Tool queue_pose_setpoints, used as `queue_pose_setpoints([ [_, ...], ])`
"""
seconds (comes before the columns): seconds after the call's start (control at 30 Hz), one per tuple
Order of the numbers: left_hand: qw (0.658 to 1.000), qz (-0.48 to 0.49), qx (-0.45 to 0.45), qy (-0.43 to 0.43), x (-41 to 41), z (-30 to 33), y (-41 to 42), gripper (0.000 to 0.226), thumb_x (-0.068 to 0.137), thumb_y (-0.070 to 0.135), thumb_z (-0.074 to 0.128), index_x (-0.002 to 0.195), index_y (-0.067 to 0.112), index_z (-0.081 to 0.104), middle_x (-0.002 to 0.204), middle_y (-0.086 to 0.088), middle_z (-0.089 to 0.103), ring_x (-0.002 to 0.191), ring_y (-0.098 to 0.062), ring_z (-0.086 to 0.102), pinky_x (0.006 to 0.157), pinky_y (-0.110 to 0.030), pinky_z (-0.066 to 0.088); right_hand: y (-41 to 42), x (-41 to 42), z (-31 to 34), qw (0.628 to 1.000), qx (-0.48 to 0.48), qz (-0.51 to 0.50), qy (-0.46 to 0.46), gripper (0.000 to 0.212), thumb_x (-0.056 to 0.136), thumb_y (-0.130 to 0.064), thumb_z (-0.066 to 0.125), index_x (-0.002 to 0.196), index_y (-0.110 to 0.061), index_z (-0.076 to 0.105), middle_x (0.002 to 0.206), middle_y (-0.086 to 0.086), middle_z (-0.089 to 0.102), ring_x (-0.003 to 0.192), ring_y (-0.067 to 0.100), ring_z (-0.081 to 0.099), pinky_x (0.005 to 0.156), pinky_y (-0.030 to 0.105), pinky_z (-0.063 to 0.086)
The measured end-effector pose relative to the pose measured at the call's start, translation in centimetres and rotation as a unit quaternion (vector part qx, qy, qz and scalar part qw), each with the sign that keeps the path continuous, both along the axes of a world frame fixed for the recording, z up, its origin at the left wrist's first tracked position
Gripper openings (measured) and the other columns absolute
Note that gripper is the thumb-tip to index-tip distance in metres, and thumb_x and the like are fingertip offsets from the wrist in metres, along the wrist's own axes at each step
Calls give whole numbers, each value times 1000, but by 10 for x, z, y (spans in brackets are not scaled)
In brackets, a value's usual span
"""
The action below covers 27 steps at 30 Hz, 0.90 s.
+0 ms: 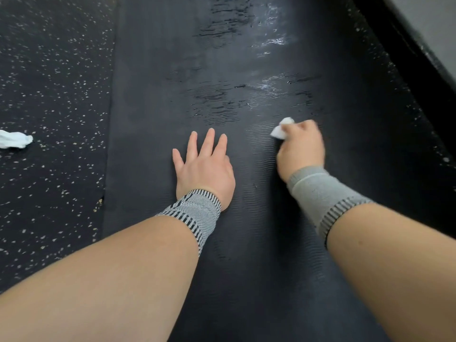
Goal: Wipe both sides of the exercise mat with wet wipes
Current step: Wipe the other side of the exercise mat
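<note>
A dark ribbed exercise mat [153, 95] lies flat on the floor and runs away from me. Wet shiny streaks cover its far middle part. My left hand [206, 166] rests flat on the mat with its fingers spread and straight. To its right, my right hand [299, 149] grips a small crumpled white wet wipe [280, 129] and holds it against the mat surface. The wipe sticks out at the hand's upper left. Both wrists wear grey knitted bands.
A used white wipe [14, 139] lies crumpled on the speckled black floor [49, 70] left of the mat. A black baseboard and grey wall [419, 33] run diagonally along the right side, close to the mat's right edge.
</note>
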<state>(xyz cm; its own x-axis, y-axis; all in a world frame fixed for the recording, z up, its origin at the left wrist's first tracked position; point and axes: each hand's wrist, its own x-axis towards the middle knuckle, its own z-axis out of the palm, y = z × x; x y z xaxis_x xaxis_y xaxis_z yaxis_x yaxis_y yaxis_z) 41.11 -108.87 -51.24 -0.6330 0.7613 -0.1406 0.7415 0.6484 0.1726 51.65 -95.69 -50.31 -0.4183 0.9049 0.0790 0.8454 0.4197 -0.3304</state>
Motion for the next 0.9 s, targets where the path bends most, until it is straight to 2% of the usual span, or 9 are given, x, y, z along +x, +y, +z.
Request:
queue_pose_setpoints([
  [0.1,1000,0,-1,-1,1,0,-1,51,104,35,21,155,35,14,164,12,4,151,-20,-4,120,-55,3,-40,-8,-7,982,8,187,33,36,78,0,58,110,-14,67,105,11,57,95,33,53,74,30,41],
  [0.17,1000,-1,1,0,0,0,0,51,104,35,21,155,35,15,164,12,5,151,-20,-3,120,-55,4,-41,3,-9,969,26,245,36,34,73,3,64,103,-13,71,95,11,60,86,33,56,67,30,44],
  [0.33,1000,6,0,4,0,-1,0,51,104,35,22,155,36,16,164,12,6,151,-20,-1,120,-55,4,3,45,-3,999,19,-36,34,32,84,-6,53,109,-15,69,109,13,56,100,36,53,85,36,46],
  [0.4,1000,6,3,5,1,-1,0,51,104,35,22,154,36,17,164,12,7,151,-20,-1,120,-55,5,-22,36,0,997,26,60,49,30,77,-1,54,97,-14,72,97,16,58,86,38,57,75,37,49],
  [0.5,1000,7,4,6,1,0,0,51,104,35,22,154,36,17,164,13,7,151,-19,-1,120,-54,5,-70,29,-8,949,43,303,81,34,73,-4,44,90,-12,72,82,11,60,68,32,57,57,34,52],
  [0.57,1000,5,1,6,1,0,0,51,104,34,23,154,35,17,164,13,7,151,-20,-1,120,-54,5,-69,40,-8,934,45,346,75,38,77,-12,37,90,-12,73,82,9,61,67,30,58,54,31,51],
  [0.67,1000,5,-1,8,0,0,0,50,104,34,22,154,35,17,164,12,7,151,-20,-1,120,-54,5,-36,67,-6,971,88,214,68,35,87,-19,40,91,-11,74,83,12,61,71,33,58,62,36,53],
  [0.8,1000,6,-2,5,1,1,0,51,105,34,21,155,35,16,164,12,6,151,-20,-2,120,-54,4,-11,67,-6,997,16,-64,36,26,87,-10,51,106,-8,69,109,13,55,99,34,53,83,34,44],
  [0.9,1000,5,-4,8,2,1,0,51,105,35,21,155,35,16,164,12,6,151,-20,-1,120,-54,4,-35,31,-10,996,24,63,52,30,78,-4,57,105,-8,68,105,15,57,95,36,54,77,33,44],
])
